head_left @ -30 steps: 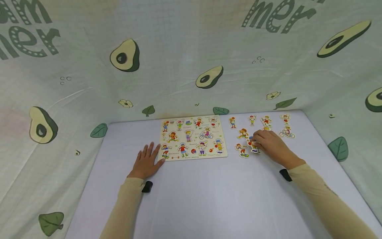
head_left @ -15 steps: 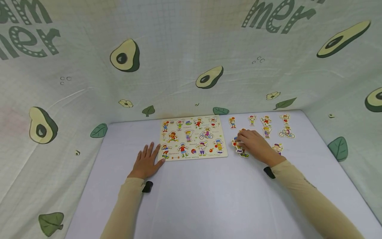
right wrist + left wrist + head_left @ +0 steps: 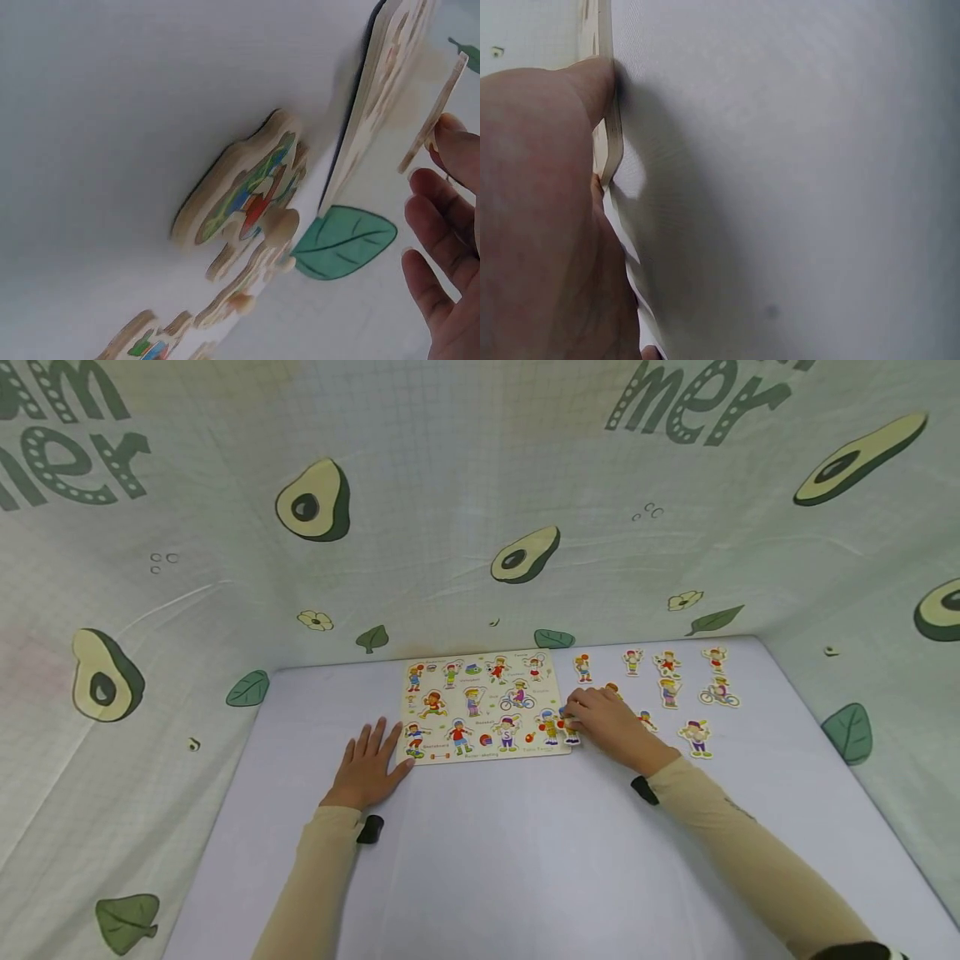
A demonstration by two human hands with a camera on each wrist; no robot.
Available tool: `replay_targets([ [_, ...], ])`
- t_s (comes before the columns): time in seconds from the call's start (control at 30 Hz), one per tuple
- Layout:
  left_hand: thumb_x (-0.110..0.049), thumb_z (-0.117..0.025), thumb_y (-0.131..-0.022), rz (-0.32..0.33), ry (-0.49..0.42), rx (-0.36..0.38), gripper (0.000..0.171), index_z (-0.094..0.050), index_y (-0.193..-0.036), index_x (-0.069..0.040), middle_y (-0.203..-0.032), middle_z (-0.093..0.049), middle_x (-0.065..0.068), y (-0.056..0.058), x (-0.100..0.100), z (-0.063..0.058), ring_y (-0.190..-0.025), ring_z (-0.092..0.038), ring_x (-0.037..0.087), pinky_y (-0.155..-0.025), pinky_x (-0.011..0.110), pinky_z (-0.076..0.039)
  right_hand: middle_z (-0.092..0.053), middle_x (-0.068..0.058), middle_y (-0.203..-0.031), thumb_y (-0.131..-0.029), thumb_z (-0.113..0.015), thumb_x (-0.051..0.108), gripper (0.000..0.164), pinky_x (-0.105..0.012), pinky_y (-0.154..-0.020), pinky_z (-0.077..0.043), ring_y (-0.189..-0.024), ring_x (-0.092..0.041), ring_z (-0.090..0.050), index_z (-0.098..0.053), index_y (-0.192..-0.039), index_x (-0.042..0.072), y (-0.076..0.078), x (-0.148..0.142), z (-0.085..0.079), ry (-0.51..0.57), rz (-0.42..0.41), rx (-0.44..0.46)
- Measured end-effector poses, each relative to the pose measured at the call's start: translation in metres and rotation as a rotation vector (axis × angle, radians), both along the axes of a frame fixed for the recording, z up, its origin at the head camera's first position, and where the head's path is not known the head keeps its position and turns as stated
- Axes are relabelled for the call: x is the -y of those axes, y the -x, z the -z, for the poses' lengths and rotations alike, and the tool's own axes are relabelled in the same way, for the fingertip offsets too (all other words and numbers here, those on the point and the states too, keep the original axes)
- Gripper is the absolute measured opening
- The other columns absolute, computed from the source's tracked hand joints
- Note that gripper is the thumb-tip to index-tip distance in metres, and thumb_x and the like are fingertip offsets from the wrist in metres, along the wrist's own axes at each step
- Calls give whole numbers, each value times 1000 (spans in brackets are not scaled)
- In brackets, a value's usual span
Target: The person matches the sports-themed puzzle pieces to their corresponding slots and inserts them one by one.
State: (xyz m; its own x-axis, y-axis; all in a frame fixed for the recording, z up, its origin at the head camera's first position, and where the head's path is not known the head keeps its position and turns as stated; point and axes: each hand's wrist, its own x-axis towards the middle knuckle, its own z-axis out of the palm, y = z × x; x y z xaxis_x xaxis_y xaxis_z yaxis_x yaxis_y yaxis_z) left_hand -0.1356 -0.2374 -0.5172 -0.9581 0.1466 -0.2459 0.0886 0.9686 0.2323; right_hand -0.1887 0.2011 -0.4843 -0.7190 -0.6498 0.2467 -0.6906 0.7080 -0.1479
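Right wrist view: I have the fingers [image 3: 442,232] of the right hand [image 3: 611,727] drawn narrow, pinching a figure piece [image 3: 433,116] seen edge-on. From my head camera, that piece overlaps the 4 o'clock edge of the printed board [image 3: 491,693]. The left hand [image 3: 366,768] lies flat with fingers spread wide at the board's 8 o'clock corner, thumb touching it. Out from the right hand, I see the basketball piece [image 3: 582,669] at 11 o'clock, the cyclist piece [image 3: 720,693] at 2 and the purple-trousered piece [image 3: 697,739] at 3, all on the pale surface [image 3: 510,843]. Beyond, at 12, hangs avocado-print cloth [image 3: 420,602].
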Motion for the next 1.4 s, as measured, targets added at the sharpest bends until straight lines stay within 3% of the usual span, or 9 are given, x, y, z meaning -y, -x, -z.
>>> replay_targets([
  [1.0, -47, -54, -107, 5, -9, -4, 80, -20, -170, -10, -176, -7, 23, 1, -1, 1, -161, -4, 49, -129, 65, -5, -66, -7, -112, -99, -76, 17, 18, -44, -95, -53, -105, -27, -64, -71, -114, 8, 10, 33, 18, -108, 33, -1],
  [1.17, -50, -52, -107, 11, -6, -8, 81, -20, -170, -11, -177, -7, 22, 2, 1, 5, -161, -4, 49, -129, 65, -6, -65, -8, -110, -98, -78, 17, 20, -44, -91, -53, -101, -26, -63, -70, -113, 8, 9, 35, 17, -115, 32, -13],
  [1.4, -46, -55, -107, 3, -11, -16, 80, -21, -170, -9, -176, -8, 23, 0, 0, 1, -161, -5, 50, -128, 67, -6, -66, -9, -110, -97, -79, 16, 21, -44, -91, -55, -102, -27, -64, -72, -114, 6, 8, 39, 14, -134, 51, -5],
])
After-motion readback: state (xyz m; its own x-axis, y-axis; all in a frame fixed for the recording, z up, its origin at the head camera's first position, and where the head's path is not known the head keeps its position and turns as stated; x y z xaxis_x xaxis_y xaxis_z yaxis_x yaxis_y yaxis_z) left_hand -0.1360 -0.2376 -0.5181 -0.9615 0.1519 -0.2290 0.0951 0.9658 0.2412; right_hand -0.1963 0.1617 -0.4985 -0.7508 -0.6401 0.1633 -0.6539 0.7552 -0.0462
